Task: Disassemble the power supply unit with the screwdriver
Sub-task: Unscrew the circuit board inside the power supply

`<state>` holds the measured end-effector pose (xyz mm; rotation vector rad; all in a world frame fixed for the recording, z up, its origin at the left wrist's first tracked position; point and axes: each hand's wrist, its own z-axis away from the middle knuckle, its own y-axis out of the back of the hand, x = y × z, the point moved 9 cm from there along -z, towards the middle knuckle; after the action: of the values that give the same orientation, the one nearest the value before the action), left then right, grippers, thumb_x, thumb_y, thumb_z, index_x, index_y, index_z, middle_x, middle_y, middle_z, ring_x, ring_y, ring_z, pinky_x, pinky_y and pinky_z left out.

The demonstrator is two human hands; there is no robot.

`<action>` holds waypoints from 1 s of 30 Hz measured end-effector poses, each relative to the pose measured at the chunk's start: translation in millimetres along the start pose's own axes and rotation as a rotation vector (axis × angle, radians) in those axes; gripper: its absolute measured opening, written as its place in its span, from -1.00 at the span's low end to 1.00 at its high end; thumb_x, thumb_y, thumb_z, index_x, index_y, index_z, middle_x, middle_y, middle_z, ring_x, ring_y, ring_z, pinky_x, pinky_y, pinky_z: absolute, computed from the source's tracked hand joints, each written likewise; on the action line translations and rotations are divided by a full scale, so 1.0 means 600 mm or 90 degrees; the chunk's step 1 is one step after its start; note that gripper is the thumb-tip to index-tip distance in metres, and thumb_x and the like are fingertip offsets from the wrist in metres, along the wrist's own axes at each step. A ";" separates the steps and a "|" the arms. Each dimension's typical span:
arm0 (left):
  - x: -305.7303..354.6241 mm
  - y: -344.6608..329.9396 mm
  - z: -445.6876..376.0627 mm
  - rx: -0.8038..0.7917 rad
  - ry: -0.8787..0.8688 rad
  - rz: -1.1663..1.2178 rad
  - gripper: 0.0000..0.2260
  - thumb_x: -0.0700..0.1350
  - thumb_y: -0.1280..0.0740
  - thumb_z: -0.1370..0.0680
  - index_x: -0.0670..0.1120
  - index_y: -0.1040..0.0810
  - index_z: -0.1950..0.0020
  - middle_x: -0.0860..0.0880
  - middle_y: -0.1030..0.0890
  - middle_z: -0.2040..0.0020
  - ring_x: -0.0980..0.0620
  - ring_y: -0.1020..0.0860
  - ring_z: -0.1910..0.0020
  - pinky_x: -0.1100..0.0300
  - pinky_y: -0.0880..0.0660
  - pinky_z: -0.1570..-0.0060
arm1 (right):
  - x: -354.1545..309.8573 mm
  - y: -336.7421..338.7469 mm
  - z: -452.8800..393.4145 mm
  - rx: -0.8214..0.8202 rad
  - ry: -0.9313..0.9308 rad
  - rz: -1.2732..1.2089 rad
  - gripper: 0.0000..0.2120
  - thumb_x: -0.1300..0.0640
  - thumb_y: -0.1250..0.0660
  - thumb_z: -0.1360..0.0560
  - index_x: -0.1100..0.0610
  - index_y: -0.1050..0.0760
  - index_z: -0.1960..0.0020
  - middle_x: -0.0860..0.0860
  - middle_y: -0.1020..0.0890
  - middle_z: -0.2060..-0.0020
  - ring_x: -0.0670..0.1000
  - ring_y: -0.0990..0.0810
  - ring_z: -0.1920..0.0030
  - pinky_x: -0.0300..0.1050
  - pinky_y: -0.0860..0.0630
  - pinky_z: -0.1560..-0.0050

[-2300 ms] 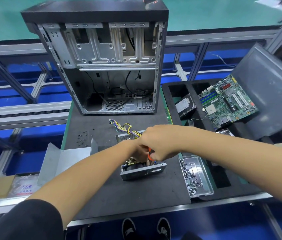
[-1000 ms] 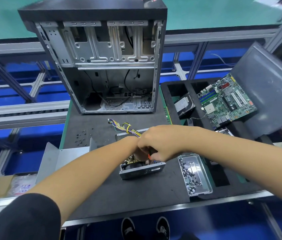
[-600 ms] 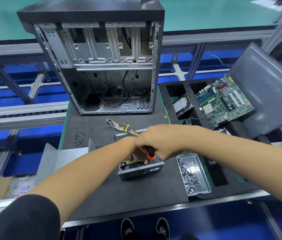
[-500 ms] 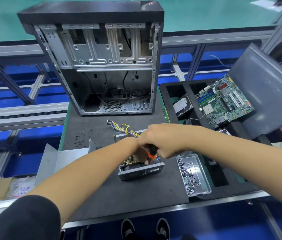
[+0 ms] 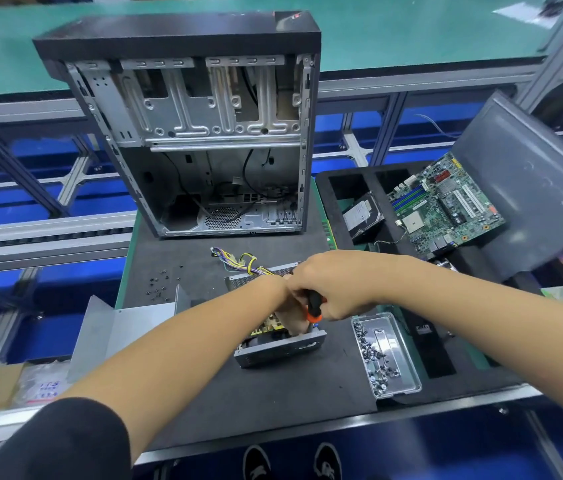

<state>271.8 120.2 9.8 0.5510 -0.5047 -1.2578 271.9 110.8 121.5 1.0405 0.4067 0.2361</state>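
Black-and-orange screwdriver (image 5: 314, 306) sits gripped in the right hand (image 5: 328, 285), over the opened power supply unit (image 5: 278, 342) near the mat's (image 5: 273, 393) front edge. Left hand (image 5: 292, 313) reaches inside it; its grip cannot be told.

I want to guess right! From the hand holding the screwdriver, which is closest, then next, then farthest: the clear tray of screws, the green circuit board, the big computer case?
From the right hand:
1. Clear screw tray, just right, nearer the person.
2. Green circuit board, farther back on the right.
3. Computer case, standing at the back.

Board and case bottom are close.
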 end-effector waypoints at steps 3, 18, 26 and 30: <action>0.010 -0.006 0.005 -0.024 0.024 -0.001 -0.78 -0.16 -0.11 -0.57 -0.09 -0.26 0.29 -0.02 -0.29 0.35 -0.01 -0.22 0.37 0.19 -0.25 0.20 | 0.003 -0.003 0.004 -0.003 -0.001 0.003 -0.81 0.26 -0.33 -0.37 0.02 -0.41 0.12 0.00 -0.58 0.11 0.08 -0.52 0.11 0.06 -0.52 0.11; 0.020 0.006 -0.014 0.132 0.044 0.059 -0.91 -0.21 -0.08 -0.62 -0.09 -0.37 -0.02 -0.16 -0.44 -0.15 -0.02 -0.24 -0.02 0.12 -0.25 -0.21 | 0.008 -0.013 0.009 0.009 0.000 0.006 -0.82 0.17 -0.37 -0.36 0.10 -0.46 0.05 0.03 -0.59 0.10 0.10 -0.51 0.13 -0.04 -0.40 0.23; 0.030 0.018 -0.003 0.178 0.037 0.079 -0.90 -0.23 -0.09 -0.61 -0.15 -0.38 -0.03 -0.14 -0.35 -0.01 -0.05 -0.27 -0.04 0.15 -0.24 -0.11 | 0.014 -0.012 0.015 0.019 -0.008 0.002 -0.82 0.14 -0.37 -0.39 0.10 -0.47 0.02 0.02 -0.57 0.07 0.07 -0.48 0.13 -0.09 -0.35 0.26; 0.030 0.021 0.000 0.182 0.027 0.080 -0.91 -0.22 -0.08 -0.63 -0.11 -0.33 0.04 -0.06 -0.31 0.05 -0.03 -0.25 0.03 0.19 -0.14 0.04 | 0.018 -0.010 0.016 0.025 -0.012 0.006 -0.80 0.14 -0.37 -0.39 0.08 -0.46 0.01 0.01 -0.57 0.07 0.05 -0.43 0.16 -0.11 -0.25 0.32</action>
<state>285.5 105.6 18.9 0.7725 -0.6787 -1.0580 285.8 104.3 118.6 1.0825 0.3904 0.2276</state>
